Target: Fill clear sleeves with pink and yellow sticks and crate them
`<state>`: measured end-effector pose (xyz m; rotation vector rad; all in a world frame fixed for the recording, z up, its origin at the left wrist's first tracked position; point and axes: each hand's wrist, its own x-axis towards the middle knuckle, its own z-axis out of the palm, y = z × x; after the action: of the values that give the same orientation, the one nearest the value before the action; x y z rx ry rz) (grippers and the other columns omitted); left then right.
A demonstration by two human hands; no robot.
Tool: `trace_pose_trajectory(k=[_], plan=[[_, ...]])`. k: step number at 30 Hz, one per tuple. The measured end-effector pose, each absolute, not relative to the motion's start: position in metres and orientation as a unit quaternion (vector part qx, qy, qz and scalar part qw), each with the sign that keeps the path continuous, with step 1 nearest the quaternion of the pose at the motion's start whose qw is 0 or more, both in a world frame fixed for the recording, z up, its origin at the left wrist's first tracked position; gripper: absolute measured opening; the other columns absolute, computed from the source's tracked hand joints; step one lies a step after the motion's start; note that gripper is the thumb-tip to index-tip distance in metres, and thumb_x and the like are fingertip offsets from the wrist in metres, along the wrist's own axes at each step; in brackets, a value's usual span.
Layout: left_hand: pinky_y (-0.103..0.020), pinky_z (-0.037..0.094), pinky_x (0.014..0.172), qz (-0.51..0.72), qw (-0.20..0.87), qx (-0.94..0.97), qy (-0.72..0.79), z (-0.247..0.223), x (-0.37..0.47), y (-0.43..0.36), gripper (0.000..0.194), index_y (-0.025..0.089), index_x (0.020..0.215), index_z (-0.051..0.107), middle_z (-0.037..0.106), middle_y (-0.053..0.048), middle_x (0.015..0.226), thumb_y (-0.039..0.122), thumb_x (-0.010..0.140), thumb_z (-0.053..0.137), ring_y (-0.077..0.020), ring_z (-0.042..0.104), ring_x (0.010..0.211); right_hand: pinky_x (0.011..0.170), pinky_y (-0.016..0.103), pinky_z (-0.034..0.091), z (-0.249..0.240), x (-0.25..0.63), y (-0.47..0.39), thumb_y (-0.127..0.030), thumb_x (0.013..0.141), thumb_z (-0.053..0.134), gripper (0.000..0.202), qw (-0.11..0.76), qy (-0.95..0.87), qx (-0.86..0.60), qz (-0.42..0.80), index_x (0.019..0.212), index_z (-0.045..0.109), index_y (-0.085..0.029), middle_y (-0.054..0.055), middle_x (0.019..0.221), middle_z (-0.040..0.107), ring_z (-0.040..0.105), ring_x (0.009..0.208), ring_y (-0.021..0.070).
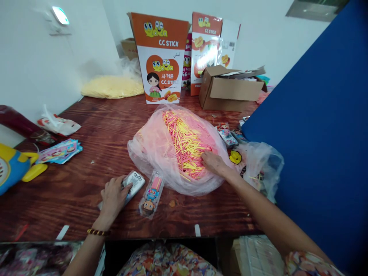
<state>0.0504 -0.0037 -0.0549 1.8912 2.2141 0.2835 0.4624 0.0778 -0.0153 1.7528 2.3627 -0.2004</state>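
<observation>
My left hand (113, 193) rests on the wooden table with its fingers closed over a small stack of silvery plastic packets (137, 181). To the right of it lies a clear packet (151, 195) with a cartoon-head figure and pink sticks inside. A large translucent plastic bag (155, 134), spread open, holds a heap of thin pink and yellow sticks (185, 142). At the right side of this heap, my right hand (214, 163) has its fingers curled together among the sticks. Its fingertips are partly hidden, so what they grip is unclear.
Printed cartons (162, 61) and an open brown box (230, 94) stand at the back. A blue panel (310, 134) borders the right side, beside a crumpled plastic bag (263, 165). Leftward lie colourful wrappers (61, 151), a tissue pack (61, 124) and a yellow-blue toy-like object (14, 166).
</observation>
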Motion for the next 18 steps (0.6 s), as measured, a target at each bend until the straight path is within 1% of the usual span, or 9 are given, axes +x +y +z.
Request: trace_pose_trajectory(k=[3,5,7,10,13,16,18], plan=[[-0.048,0.042,0.090,0.127,0.112,0.633,0.755,-0.051,0.052,-0.002,0.042,0.015,0.120,0.060,0.063,-0.017,0.122,0.041,0.091,0.042,-0.0351,0.055,0.113,0.085,0.029,0.045,-0.017,0.466,0.080,-0.022,0.095,0.048,0.024,0.072,0.791,0.602,-0.081,0.110,0.063,-0.010,0.017,0.112,0.068,0.064,0.103,0.0240],[-0.047,0.042,0.090,0.140,0.122,0.625,0.758,-0.049,0.050,0.001,0.039,0.017,0.114,0.061,0.065,-0.015,0.118,0.041,0.090,0.042,-0.0341,0.056,0.112,0.085,0.027,0.044,-0.017,0.467,0.081,-0.022,0.094,0.050,0.021,0.059,0.793,0.600,-0.094,0.105,0.065,-0.010,0.016,0.109,0.070,0.064,0.100,0.0220],[-0.046,0.042,0.090,0.147,0.132,0.614,0.764,-0.050,0.047,0.003,0.038,0.018,0.111,0.061,0.068,-0.014,0.111,0.042,0.088,0.043,-0.0338,0.058,0.109,0.084,0.025,0.042,-0.015,0.468,0.081,-0.020,0.094,0.050,0.019,0.047,0.795,0.595,-0.108,0.099,0.067,-0.011,0.014,0.108,0.071,0.064,0.096,0.0194],[-0.043,0.045,0.088,0.175,0.157,0.597,0.767,-0.053,0.038,0.006,0.039,0.019,0.110,0.062,0.071,-0.012,0.102,0.045,0.085,0.046,-0.0317,0.063,0.102,0.079,0.025,0.041,-0.011,0.469,0.079,-0.020,0.095,0.048,0.021,0.024,0.787,0.605,-0.118,0.093,0.068,-0.013,0.012,0.100,0.072,0.063,0.087,0.0174],[-0.037,0.047,0.084,0.218,0.198,0.585,0.756,-0.058,0.028,0.009,0.036,0.021,0.105,0.062,0.072,-0.008,0.096,0.045,0.080,0.051,-0.0277,0.066,0.095,0.076,0.027,0.039,-0.008,0.469,0.077,-0.024,0.097,0.043,0.026,-0.006,0.767,0.630,-0.118,0.090,0.067,-0.015,0.009,0.091,0.073,0.063,0.080,0.0178],[-0.034,0.049,0.076,0.240,0.237,0.576,0.744,-0.059,0.020,0.013,0.028,0.021,0.089,0.062,0.072,-0.005,0.087,0.046,0.076,0.055,-0.0251,0.067,0.083,0.078,0.030,0.037,-0.009,0.467,0.077,-0.026,0.098,0.040,0.027,-0.038,0.746,0.655,-0.115,0.092,0.065,-0.017,0.009,0.089,0.074,0.064,0.081,0.0197],[-0.032,0.050,0.072,0.252,0.252,0.580,0.733,-0.058,0.017,0.015,0.026,0.021,0.082,0.061,0.071,-0.004,0.080,0.046,0.074,0.056,-0.0237,0.067,0.077,0.079,0.031,0.037,-0.011,0.465,0.079,-0.027,0.097,0.042,0.025,-0.059,0.734,0.666,-0.116,0.092,0.064,-0.017,0.010,0.087,0.074,0.065,0.082,0.0213]])
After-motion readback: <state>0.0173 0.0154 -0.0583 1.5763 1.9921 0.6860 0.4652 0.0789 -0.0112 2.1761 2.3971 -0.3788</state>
